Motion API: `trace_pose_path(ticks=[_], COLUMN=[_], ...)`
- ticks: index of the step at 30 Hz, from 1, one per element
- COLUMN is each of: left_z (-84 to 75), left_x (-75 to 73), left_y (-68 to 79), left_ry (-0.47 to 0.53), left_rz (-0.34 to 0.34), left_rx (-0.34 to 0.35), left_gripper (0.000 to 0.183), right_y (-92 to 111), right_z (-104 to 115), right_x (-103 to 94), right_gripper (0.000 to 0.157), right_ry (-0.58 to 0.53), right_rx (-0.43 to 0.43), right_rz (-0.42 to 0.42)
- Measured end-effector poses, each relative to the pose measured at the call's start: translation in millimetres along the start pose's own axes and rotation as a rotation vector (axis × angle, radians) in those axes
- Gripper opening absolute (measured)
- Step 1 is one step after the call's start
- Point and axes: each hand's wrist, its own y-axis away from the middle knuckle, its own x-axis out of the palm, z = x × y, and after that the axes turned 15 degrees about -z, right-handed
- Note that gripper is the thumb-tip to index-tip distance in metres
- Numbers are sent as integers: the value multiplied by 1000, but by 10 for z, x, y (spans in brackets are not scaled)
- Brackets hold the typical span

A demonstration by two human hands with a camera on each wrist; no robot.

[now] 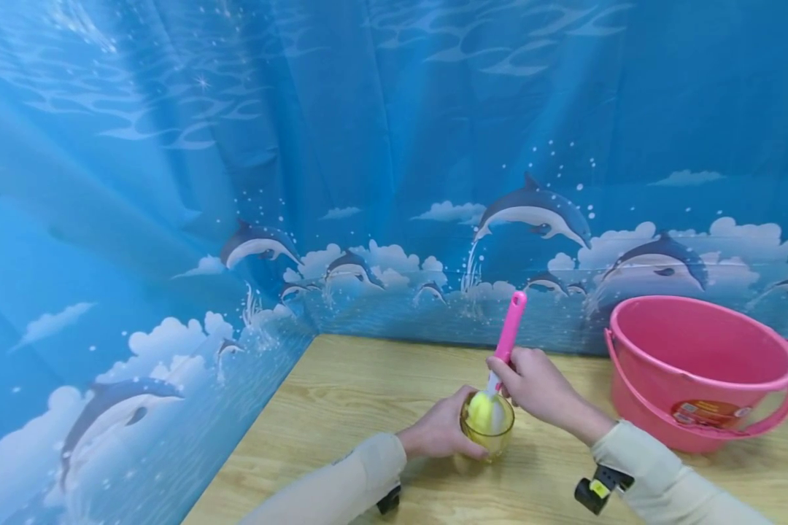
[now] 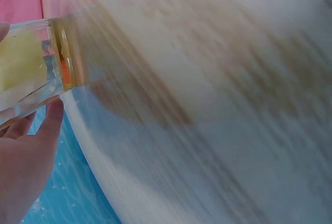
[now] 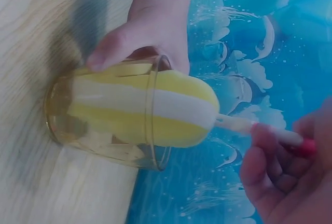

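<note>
A clear amber drinking glass point(image 1: 497, 442) stands upright on the table, and my left hand point(image 1: 441, 427) grips it around the side. Inside it sits the yellow and white sponge head of a bottle brush point(image 3: 181, 102), its rounded end part sticking out past the rim in the right wrist view. My right hand point(image 1: 542, 386) holds the brush low on its white shaft, just above the sponge, while the pink handle point(image 1: 511, 324) rises tilted above the fingers. In the left wrist view the glass point(image 2: 65, 53) shows its thick base, with left fingers along it.
A large pink bucket point(image 1: 702, 350) with a label and a lowered handle stands on the right of the wooden table point(image 1: 341, 379). Behind and to the left hangs a blue sheet point(image 1: 381, 146) printed with dolphins. A black wrist camera point(image 1: 594, 494) is strapped to the right sleeve.
</note>
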Motion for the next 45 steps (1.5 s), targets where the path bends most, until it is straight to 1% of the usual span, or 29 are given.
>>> trace_pose_path(ticks=[2,3,9,14,18,22,25,29,33,35,37,39,40,45], left_z=[2,6,34,31,17,20,24,16,2,-1,-3,-1,0,11], left_x=[5,9,14,8,5,10,15,21,27,28,27,25,25,26], left_y=[4,3,-7,-2,9,5,2,4,14,18,21,22,22,19], left_ry=[-2,0,40,34,9,-10,-2,7,-6,-9,-8,1,9,34], left_rz=[-6,-8,5,1,-10,-17,-15,-12,-8,-7,-6,-6,-4,-1], left_rx=[-3,-6,-35,-18,-10,-14,-30,-49,-56,-57,-58,-61,-62,-61], left_gripper=[80,79,75,78,82,84,84,83,83,83,84,84,84,82], right_y=[6,11,63,96,118,112,98,73,61,60,61,63,64,74], right_z=[-7,-10,4,18,43,83,93,63,-4,-40,-66,-79,-83,-68], right_x=[10,15,40,49,54,37,26,31,44,49,54,55,57,63], right_gripper=[27,28,31,27,28,29,28,28,27,27,27,28,28,26], right_ry=[7,14,75,188,235,210,174,101,29,11,7,17,29,104], right_rx=[-9,-27,-180,-297,-348,-351,-317,-189,-47,-5,17,8,-12,-145], right_rz=[-19,-26,-35,-34,-28,-4,25,58,43,26,9,-4,-8,-1])
